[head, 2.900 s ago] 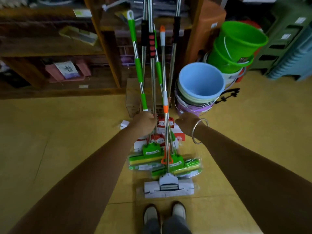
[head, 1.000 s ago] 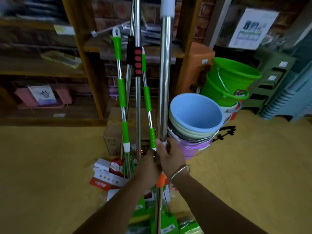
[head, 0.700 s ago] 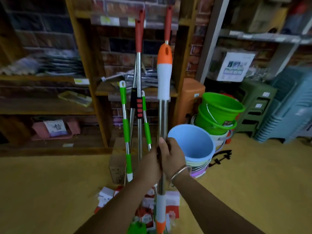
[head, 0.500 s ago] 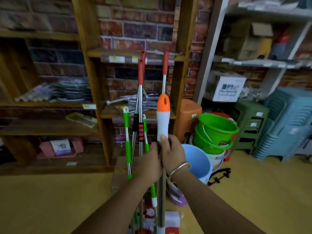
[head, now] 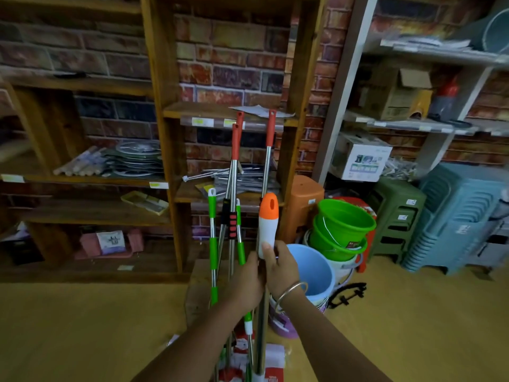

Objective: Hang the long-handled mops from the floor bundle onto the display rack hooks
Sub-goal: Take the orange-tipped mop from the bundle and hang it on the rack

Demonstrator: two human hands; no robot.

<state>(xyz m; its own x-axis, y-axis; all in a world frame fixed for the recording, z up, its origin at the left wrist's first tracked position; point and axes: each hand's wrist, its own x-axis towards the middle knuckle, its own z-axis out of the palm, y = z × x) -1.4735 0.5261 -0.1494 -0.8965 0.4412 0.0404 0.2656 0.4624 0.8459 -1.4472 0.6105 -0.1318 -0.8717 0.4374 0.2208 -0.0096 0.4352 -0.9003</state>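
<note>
Both hands hold one upright mop by its steel pole, just under its white grip with an orange cap [head: 268, 216]. My left hand [head: 246, 281] grips the pole lower down; my right hand [head: 279, 264] grips at the base of the white grip, a metal bangle on its wrist. Behind it, other mops lean against the wooden rack [head: 165, 166]: green-banded poles [head: 212, 244], a pole with a black and red grip [head: 232, 226], and red-topped poles [head: 236, 142] reaching the upper shelf. The mop heads are out of view below.
A blue bucket [head: 316, 271] on a stack and green buckets [head: 344, 224] stand right of my hands. An orange stool, green stools and blue-grey stools line the right wall. A cardboard box [head: 197, 293] sits under the poles. Red and white packets lie on the yellow floor.
Both hands have lifted the orange-capped mop off the floor bundle and slid up its pole to the white grip. My view has tilted up from the floor to the rack shelves.
</note>
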